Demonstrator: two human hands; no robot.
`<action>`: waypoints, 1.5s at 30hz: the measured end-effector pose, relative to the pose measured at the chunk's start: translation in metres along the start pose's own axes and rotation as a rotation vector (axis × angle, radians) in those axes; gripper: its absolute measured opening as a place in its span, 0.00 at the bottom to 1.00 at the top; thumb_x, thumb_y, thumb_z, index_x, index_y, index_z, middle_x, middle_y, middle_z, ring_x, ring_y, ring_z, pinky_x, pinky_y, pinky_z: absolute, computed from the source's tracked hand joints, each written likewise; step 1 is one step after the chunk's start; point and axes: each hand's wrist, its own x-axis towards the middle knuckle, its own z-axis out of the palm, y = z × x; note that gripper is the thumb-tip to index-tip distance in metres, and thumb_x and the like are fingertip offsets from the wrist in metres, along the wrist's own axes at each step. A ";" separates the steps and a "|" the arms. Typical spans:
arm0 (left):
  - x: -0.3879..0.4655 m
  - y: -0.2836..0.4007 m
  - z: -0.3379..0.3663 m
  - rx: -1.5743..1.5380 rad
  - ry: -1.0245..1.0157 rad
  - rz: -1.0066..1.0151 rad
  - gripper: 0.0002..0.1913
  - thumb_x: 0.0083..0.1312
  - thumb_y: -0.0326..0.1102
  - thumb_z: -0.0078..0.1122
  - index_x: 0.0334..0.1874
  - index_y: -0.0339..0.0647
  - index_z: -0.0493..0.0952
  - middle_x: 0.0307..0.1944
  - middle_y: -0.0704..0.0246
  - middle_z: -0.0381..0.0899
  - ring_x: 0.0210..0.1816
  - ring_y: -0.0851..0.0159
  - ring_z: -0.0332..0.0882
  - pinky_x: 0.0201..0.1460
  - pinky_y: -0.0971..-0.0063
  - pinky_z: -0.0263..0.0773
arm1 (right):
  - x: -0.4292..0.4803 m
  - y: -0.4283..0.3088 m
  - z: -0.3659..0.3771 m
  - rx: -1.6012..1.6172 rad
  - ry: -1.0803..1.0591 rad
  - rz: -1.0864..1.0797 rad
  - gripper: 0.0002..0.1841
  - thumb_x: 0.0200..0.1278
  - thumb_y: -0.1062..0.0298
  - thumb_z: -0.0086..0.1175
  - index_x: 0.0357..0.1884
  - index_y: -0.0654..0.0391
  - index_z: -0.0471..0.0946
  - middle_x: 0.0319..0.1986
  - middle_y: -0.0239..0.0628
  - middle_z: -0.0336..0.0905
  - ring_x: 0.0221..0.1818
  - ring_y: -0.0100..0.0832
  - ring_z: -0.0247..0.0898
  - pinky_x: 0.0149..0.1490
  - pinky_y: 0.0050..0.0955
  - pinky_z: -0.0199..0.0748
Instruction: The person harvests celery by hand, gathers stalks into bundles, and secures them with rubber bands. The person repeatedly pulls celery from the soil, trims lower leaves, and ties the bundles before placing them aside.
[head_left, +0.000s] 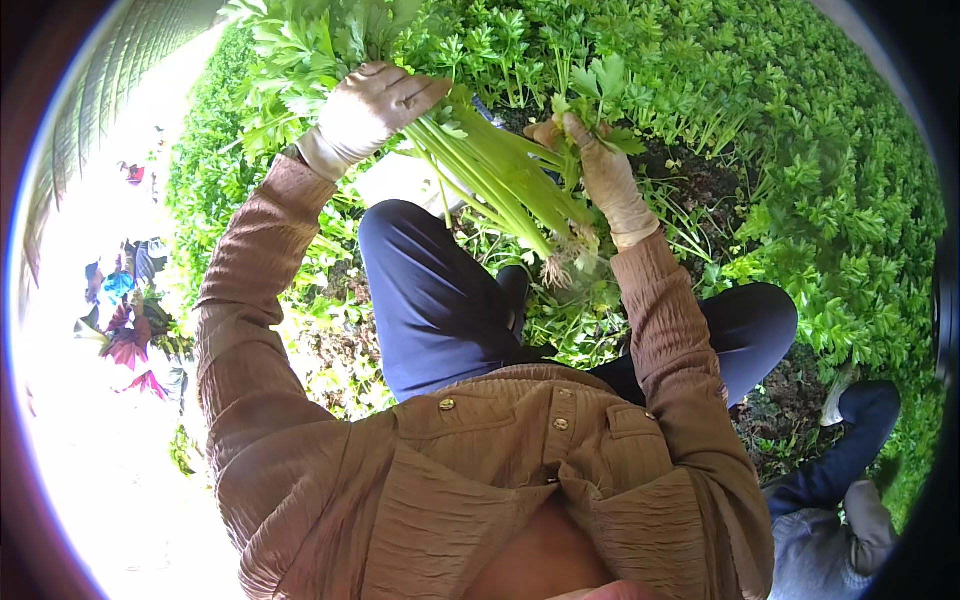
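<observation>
A bunch of celery (499, 169) with long pale green stalks hangs slantwise in front of my knees. Its leafy tops (292, 67) point to the upper left, and its thin roots (557, 268) hang at the lower right. My left hand (379, 109), in a light glove, is closed around the upper stalks. Close to the root end, my right hand (606, 169), also gloved, pinches a small leafy shoot (600, 82) between thumb and fingers. Whether that shoot is still joined to the bunch is hard to tell. A white object (401, 180) lies partly hidden behind the stalks.
Dense celery plants (810, 150) grow ahead and to the right. Loose stems and leaves (570, 330) litter the soil between my legs. Another person (817, 540) is at the lower right. On the left, colourful items (127, 315) lie on brightly lit ground.
</observation>
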 end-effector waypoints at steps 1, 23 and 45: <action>-0.002 0.000 0.000 -0.008 -0.007 -0.007 0.20 0.56 0.31 0.56 0.54 0.46 0.77 0.37 0.77 0.81 0.34 0.73 0.78 0.40 0.78 0.74 | 0.000 -0.010 0.007 -0.058 0.022 -0.032 0.20 0.69 0.47 0.50 0.51 0.51 0.78 0.43 0.33 0.83 0.49 0.25 0.76 0.57 0.27 0.75; 0.028 -0.074 0.009 -0.295 -0.744 -0.273 0.27 0.50 0.28 0.70 0.55 0.57 0.78 0.35 0.69 0.85 0.31 0.64 0.82 0.34 0.72 0.81 | -0.020 0.108 -0.104 -0.185 -0.040 0.317 0.24 0.69 0.52 0.50 0.60 0.57 0.70 0.56 0.45 0.75 0.56 0.35 0.73 0.61 0.35 0.72; 0.004 0.027 0.003 -1.461 -1.184 -1.181 0.24 0.52 0.31 0.69 0.53 0.39 0.78 0.32 0.68 0.83 0.31 0.70 0.79 0.39 0.71 0.75 | -0.014 0.050 0.075 0.767 -0.128 0.290 0.52 0.51 0.28 0.57 0.71 0.53 0.54 0.67 0.46 0.60 0.72 0.44 0.49 0.73 0.52 0.50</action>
